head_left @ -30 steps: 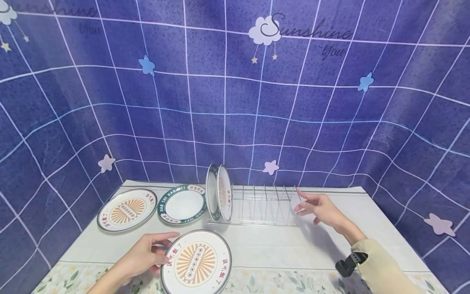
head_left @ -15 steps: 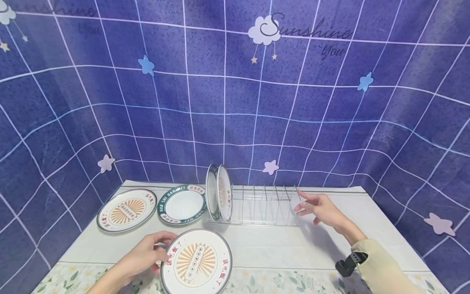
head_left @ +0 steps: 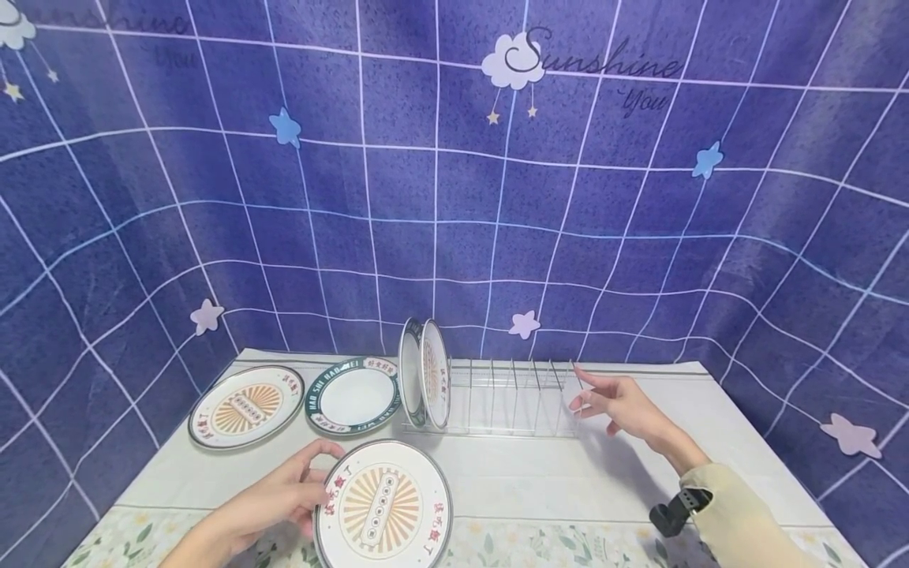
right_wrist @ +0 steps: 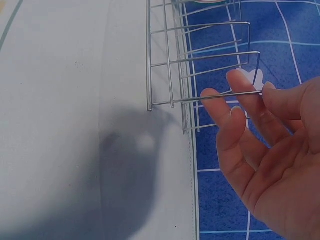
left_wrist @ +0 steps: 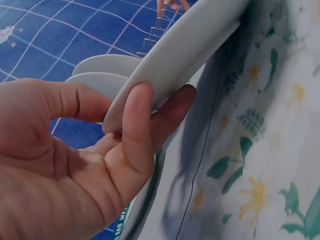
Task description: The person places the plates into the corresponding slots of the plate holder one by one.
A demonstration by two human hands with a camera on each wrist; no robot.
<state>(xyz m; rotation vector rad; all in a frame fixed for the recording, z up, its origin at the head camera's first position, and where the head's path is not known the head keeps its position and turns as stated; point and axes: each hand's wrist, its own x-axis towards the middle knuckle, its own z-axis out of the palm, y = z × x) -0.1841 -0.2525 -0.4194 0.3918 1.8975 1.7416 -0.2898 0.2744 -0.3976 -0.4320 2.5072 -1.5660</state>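
In the head view my left hand pinches the left rim of a white plate with an orange sunburst and red characters, tilted toward me near the front. The left wrist view shows thumb and fingers on either side of this plate's edge, its underside raised off the cloth. My right hand pinches the right end of a wire dish rack; in the right wrist view thumb and fingers are at its end wire. Two plates stand upright at the rack's left end, a sunburst plate and a green-rimmed plate.
Left of the rack, a green-rimmed plate and another sunburst plate lie on the white table. A floral cloth strip runs along the front. Behind hangs a blue gridded curtain.
My left hand's fingers have drawn in closer around the plate rim, and the plate has shifted very slightly. The right hand and the rack have stayed put.
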